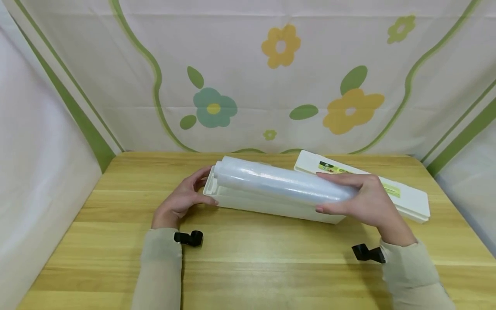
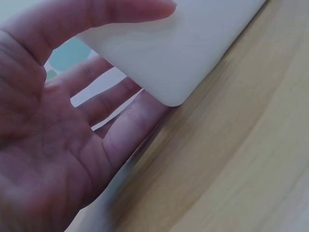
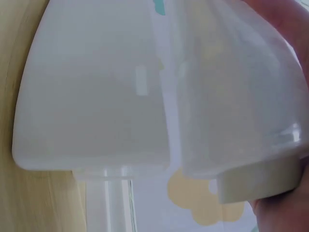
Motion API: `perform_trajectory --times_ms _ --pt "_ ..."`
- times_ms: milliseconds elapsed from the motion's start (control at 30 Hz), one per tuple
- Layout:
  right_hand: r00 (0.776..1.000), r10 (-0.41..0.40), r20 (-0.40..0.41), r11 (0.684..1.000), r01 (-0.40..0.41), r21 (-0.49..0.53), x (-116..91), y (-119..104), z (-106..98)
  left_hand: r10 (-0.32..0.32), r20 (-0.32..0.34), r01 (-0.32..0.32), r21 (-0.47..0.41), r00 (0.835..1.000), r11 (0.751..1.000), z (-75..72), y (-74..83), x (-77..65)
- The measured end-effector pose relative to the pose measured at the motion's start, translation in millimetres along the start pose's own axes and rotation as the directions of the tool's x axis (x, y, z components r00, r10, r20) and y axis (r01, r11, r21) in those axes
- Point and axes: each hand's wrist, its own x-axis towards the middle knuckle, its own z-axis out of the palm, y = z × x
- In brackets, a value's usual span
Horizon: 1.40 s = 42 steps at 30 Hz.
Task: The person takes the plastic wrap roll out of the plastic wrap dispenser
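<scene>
A long white plastic-wrap box (image 1: 267, 208) lies lidless on the table, slanting slightly down to the right in the head view. My left hand (image 1: 182, 198) holds its left end, thumb on the front wall and fingers behind. Over the box is a shiny, translucent roll of plastic wrap (image 1: 283, 178), its right end gripped between the thumb and fingers of my right hand (image 1: 368, 200). In the right wrist view a gap separates the roll (image 3: 231, 92) from the box wall (image 3: 91, 96), and a core end sticks out. The box's inside is mostly hidden by the roll.
Behind the right hand, a white lid (image 1: 410, 200) with a green and black label lies on the wooden table (image 1: 248, 267). A flowered cloth (image 1: 248, 77) hangs along the table's back edge, with more cloth at both sides. Black wrist mounts (image 1: 188, 238) sit on both sleeves.
</scene>
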Motion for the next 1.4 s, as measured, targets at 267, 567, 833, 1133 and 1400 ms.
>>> perform_trajectory --times_ms 267,567,833,1133,1400 --pt "0.994 -0.092 -0.060 0.996 0.093 0.013 -20 13 -16 -0.015 -0.010 0.015 -0.018 1.000 1.000 1.6 0.3 0.1" --pt "0.964 -0.267 -0.012 0.964 0.266 -0.024 -47 42 -30 -0.026 -0.018 0.026 -0.010 0.999 1.000 -2.9 0.2 -2.6" --pt "0.932 -0.362 0.020 0.931 0.363 -0.035 -66 63 -36 -0.011 -0.011 0.011 -0.008 1.000 1.000 -7.4 0.2 -3.2" --pt "0.955 -0.292 0.050 0.956 0.292 0.000 -72 80 -38 0.008 -0.005 -0.008 0.010 1.000 1.000 -10.2 -2.1 -3.8" --pt "0.958 -0.282 0.059 0.959 0.283 -0.009 -71 96 -36 0.000 -0.008 0.000 -0.001 1.000 1.000 -9.4 -1.9 -3.5"
